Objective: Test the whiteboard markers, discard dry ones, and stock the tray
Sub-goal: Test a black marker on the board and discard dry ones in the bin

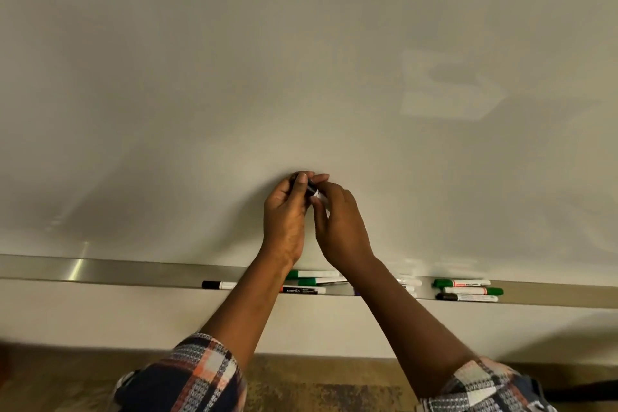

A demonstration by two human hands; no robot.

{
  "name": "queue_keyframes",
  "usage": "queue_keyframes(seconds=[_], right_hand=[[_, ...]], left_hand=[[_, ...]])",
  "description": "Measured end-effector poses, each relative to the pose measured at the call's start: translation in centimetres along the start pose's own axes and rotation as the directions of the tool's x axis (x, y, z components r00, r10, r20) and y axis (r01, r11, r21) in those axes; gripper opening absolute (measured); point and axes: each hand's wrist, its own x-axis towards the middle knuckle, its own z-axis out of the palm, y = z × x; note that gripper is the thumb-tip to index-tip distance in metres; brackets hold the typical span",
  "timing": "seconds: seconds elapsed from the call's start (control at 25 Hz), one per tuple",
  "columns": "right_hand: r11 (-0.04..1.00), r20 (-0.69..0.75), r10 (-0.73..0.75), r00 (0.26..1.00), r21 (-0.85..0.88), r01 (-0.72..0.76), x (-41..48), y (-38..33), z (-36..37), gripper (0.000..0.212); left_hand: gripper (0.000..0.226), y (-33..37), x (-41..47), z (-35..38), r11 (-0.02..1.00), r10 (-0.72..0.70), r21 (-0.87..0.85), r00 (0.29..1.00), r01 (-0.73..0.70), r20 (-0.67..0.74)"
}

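Observation:
Both hands meet in front of the blank whiteboard (pixel 301 60), gripping one marker (pixel 313 191) with a black cap end and a white barrel. My left hand (pixel 286 211) wraps the black cap end. My right hand (pixel 341 221) pinches the white barrel. Whether the cap is on or off is hidden by the fingers. Below, the metal tray (pixel 100 269) holds several markers: a black-capped one (pixel 219 285) at the left, green ones (pixel 312 275) and a dark "camlin" one (pixel 302 290) behind my left forearm, and three green and black ones (pixel 468 290) at the right.
The wall below the tray (pixel 133 314) is pale. A patterned carpet (pixel 317 388) covers the floor. Plaid sleeves reach to both elbows. Faint reflections show on the board at the right.

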Motion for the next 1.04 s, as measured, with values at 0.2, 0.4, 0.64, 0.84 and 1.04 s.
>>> queue_keyframes(seconds=[0.2,0.4,0.64,0.84,1.04], right_hand=[[0.986,-0.218,-0.115,0.969,-0.143,0.085,3.2,-2.5,-4.1,0.032],[0.982,-0.422,-0.191,0.886,-0.094,0.166,7.7,-6.9,-7.7,0.037],[0.989,-0.409,-0.148,0.901,-0.08,0.126,10.5,-10.3,-9.8,0.039],[0.951,-0.303,-0.074,0.95,0.267,0.159,10.8,-10.9,-9.6,0.04],[0.852,-0.458,-0.087,0.885,0.427,0.304,12.2,-11.7,-9.7,0.028]], left_hand=[[0.018,3.7,0.0,5.8,0.992,0.118,-0.043,0.993,-0.117,0.011],[0.019,9.0,0.8,11.3,0.964,0.266,0.006,0.958,-0.267,-0.109],[0.016,16.3,3.4,13.4,0.765,0.644,0.063,0.763,-0.641,-0.045],[0.016,23.6,7.8,12.9,0.036,0.918,0.374,0.179,-0.927,0.354],[0.027,26.1,12.2,13.4,-0.24,0.828,0.436,0.051,-0.867,0.559]])
